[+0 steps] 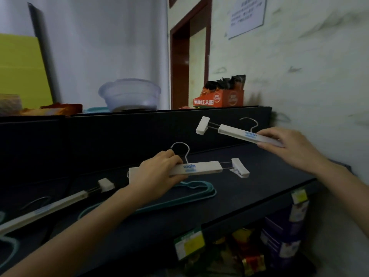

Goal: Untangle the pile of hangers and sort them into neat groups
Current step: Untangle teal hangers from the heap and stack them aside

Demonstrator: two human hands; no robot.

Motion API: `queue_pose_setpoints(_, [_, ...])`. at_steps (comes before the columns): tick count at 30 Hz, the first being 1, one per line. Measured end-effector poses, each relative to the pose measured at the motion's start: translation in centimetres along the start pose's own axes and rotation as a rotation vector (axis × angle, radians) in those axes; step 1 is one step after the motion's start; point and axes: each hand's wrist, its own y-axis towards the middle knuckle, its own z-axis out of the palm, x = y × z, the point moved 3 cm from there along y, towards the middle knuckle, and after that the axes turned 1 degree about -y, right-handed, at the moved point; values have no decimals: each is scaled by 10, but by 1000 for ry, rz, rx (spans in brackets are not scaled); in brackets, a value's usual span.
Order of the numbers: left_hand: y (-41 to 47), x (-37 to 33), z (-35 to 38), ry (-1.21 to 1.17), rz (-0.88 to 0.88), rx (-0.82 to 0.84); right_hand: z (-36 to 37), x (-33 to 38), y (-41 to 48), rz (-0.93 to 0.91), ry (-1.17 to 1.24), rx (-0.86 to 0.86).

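Note:
My left hand [157, 170] grips a white clip hanger [205, 168] by its bar, just above the dark shelf [249, 188]; its metal hook rises behind my fingers and a clip sticks out to the right. My right hand [289, 146] holds a second white clip hanger [233, 130] up in the air, tilted, with one clip at its upper left end. A third white clip hanger [50, 208] lies on the shelf at the left. Teal plastic hangers [195, 193] lie stacked on the shelf under my left hand.
A dark upright panel [119, 136] backs the shelf. On top stand a clear plastic bowl [129, 94] and an orange box of packets [219, 96]. Below the shelf edge are price tags [189, 244] and packaged goods. The wall is close on the right.

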Motion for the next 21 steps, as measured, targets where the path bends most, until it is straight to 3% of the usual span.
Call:
queue_pose_setpoints(12, [143, -69, 82, -62, 126, 92, -16, -127, 19, 166, -65, -31])
queue_pose_setpoints(21, [234, -133, 167, -101, 70, 91, -23, -247, 62, 125, -79, 28])
